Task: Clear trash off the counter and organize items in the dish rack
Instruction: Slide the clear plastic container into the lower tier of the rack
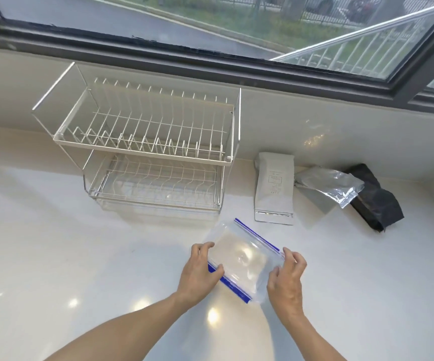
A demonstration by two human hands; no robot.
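Here both hands, left grip (199,269) and right grip (286,277), pinch the clear zip bag (244,259) on the counter (54,256).

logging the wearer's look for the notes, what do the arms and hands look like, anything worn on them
Both forearms are bare up to the frame's bottom edge: no sleeves show. The left hand and right hand wear no gloves, and no rings, watch or bracelet show on the fingers or wrists. Fingernails look short and unpainted. No markings or bandages are visible.
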